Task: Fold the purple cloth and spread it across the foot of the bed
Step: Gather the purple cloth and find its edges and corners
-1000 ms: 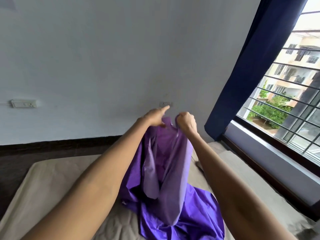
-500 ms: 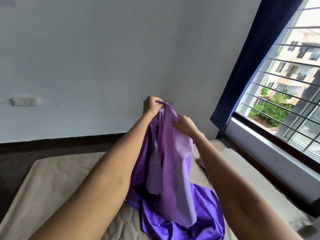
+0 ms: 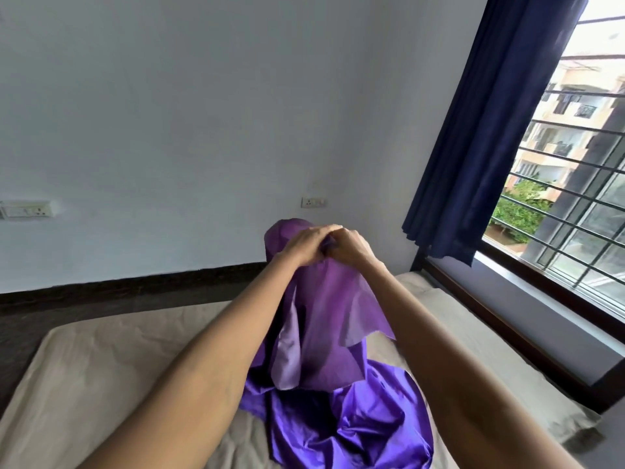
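The shiny purple cloth (image 3: 324, 336) hangs from both hands, held up in front of me above the bed (image 3: 101, 367). Its lower part lies bunched in folds on the beige sheet. My left hand (image 3: 306, 245) and my right hand (image 3: 350, 247) grip the top of the cloth side by side, knuckles almost touching. A hump of cloth bulges up behind the left hand. The fingertips are hidden in the fabric.
A white wall with two socket plates (image 3: 314, 202) stands beyond the bed. A dark blue curtain (image 3: 480, 130) hangs at the right beside a barred window (image 3: 575, 198) with a dark sill along the bed's right side.
Both hands have come together at the top of the cloth, after the left had lifted above the right. More cloth now hangs spread below them.
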The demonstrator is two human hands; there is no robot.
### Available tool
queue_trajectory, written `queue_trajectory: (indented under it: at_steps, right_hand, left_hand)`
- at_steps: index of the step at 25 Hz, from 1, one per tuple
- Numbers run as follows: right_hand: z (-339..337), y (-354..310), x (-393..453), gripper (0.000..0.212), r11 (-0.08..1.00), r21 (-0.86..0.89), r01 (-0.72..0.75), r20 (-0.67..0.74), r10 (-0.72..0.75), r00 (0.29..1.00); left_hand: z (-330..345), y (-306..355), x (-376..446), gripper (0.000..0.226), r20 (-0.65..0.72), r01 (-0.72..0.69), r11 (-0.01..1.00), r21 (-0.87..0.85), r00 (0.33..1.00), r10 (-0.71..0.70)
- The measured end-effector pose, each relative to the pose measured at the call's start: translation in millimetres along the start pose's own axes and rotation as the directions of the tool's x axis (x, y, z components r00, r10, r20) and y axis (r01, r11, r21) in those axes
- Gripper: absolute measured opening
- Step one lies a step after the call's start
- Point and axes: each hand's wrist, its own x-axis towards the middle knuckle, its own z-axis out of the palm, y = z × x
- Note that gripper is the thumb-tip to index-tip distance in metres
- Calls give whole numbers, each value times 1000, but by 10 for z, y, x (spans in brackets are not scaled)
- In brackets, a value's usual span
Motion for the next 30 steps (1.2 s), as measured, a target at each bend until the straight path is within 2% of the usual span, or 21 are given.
queue_trajectory:
  at_steps: [2, 4, 5, 7, 9, 10, 11, 12, 14, 15, 17, 19, 20, 22, 23, 24, 26, 28, 30]
  right_hand:
    - [7, 15, 9, 21, 999, 32, 44, 12, -44, 999]
    - [1, 111, -11, 11, 991, 126, 46, 19, -49, 999]
    - [-9, 171, -22, 11, 990, 136, 28, 29, -32, 999]
    - [38, 329, -74, 18, 1000, 0, -19, 98, 19, 995]
    - [144, 521, -186, 26, 987, -137, -89, 139, 108, 984]
    - [191, 592, -231, 25, 985, -133, -113, 136, 131, 982]
    - [217, 618, -270, 22, 988, -96, -122, 115, 133, 985]
    - [245, 607, -274, 19, 994, -46, -98, 80, 102, 992]
    - [268, 458, -255, 13, 999, 46, 9, 22, -11, 1000]
    - [263, 356, -231, 11, 996, 65, 64, 17, -65, 998]
    - [256, 203, -166, 16, 991, 49, 125, 33, -127, 991]
    - [234, 195, -120, 15, 995, 31, 97, 83, -99, 992]
    - [230, 262, -115, 11, 997, 1, 77, 140, -76, 987]
    - [251, 436, -165, 27, 998, -55, 17, 253, -3, 967]
    - [277, 521, -204, 30, 999, -22, -42, 265, 47, 963]
    - [310, 584, -234, 28, 994, 49, -96, 242, 82, 967]
    - [363, 622, -252, 22, 961, 220, -168, 109, 147, 983]
    - [417, 537, -227, 22, 901, 389, -194, -36, 225, 974]
    - [489, 384, -213, 26, 837, 517, -178, -90, 260, 961]
  left_hand:
    - [-43, -36, 10, 24, 10, 59, 998, 2, 998, -59]
    - [-66, -95, -16, 12, -81, 183, 982, -47, 979, -186]
    - [-64, -113, -46, 12, -150, 244, 965, -99, 955, -257]
    - [-41, -185, -93, 15, -260, 368, 902, -225, 870, -419]
    - [-34, -301, -148, 16, -298, 447, 838, -312, 791, -533]
    - [-30, -370, -152, 19, -282, 466, 822, -328, 782, -556]
    - [-25, -411, -151, 27, -242, 463, 832, -304, 807, -538]
    - [-15, -418, -151, 43, -164, 431, 870, -240, 865, -474]
    - [38, -297, -145, 67, 50, 253, 963, -93, 967, -249]
    - [86, -214, -136, 66, 125, 159, 986, -59, 981, -150]
    - [187, -109, -123, 43, 150, 79, 995, -67, 986, -68]
    - [218, -129, -142, 14, 82, 126, 988, -95, 990, -118]
    - [220, -198, -161, 8, 29, 183, 977, -110, 983, -181]
    - [200, -373, -215, 15, -85, 308, 937, -167, 942, -325]
    - [191, -454, -229, 17, -131, 357, 912, -201, 913, -387]
    - [186, -519, -239, 17, -152, 397, 887, -235, 887, -437]
    - [199, -556, -256, 20, -146, 440, 854, -279, 859, -491]
    - [230, -548, -252, 37, -110, 455, 846, -278, 860, -499]
    - [260, -518, -245, 48, -122, 445, 843, -301, 859, -497]
